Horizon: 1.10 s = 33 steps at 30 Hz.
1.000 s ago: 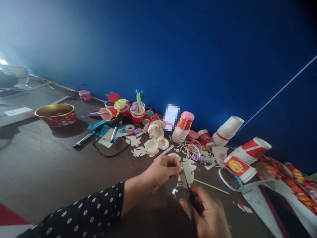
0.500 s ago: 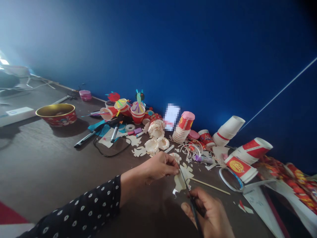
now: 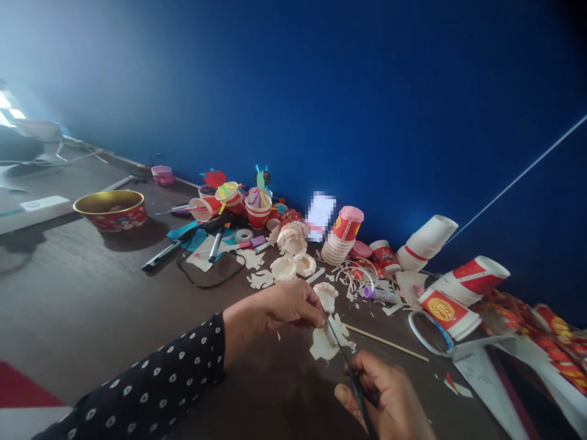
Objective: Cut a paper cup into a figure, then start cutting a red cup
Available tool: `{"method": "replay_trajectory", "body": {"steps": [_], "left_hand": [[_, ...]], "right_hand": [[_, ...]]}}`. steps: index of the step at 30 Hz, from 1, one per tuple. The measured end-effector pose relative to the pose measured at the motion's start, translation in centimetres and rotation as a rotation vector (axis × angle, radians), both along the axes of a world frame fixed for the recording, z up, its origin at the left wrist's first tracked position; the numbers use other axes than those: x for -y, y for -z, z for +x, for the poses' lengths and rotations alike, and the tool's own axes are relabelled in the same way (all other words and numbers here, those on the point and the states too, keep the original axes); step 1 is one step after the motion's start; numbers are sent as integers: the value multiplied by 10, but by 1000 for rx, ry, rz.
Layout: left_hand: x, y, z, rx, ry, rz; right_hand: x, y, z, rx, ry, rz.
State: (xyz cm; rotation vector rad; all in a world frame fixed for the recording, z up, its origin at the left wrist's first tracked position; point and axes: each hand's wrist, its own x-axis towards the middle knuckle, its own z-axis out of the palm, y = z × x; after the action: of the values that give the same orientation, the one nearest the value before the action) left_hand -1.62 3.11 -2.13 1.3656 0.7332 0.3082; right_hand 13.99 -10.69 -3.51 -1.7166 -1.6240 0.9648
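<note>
The head view shows, well left of the grip, a gold-rimmed red bowl (image 3: 110, 220). The left hand (image 3: 293, 305), in a dotted sleeve (image 3: 151, 385), pinches the edge of a pale cut paper piece (image 3: 322, 346), which sits just below those fingertips. Dark scissors (image 3: 356, 382) reach the paper, their handle end clasped in the right hand (image 3: 389, 394). Beyond that hand lies a thin wooden stick (image 3: 389, 342); farther right, a red-and-white paper cup (image 3: 443, 308) lies tipped.
</note>
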Motion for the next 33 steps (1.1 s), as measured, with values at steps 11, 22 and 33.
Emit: {"method": "replay_trajectory", "body": {"steps": [11,22,33], "left_hand": [[-10,6,-3,-116,54,-96],[-10,-6,-8,-54,97,-107],[12,5,13,93,101,-38]], "right_hand": [[0,-3,-1,-75,-36,-29],[-6,3,1,-420,188,40],[-14,9,-1,-619,250,133]]}}
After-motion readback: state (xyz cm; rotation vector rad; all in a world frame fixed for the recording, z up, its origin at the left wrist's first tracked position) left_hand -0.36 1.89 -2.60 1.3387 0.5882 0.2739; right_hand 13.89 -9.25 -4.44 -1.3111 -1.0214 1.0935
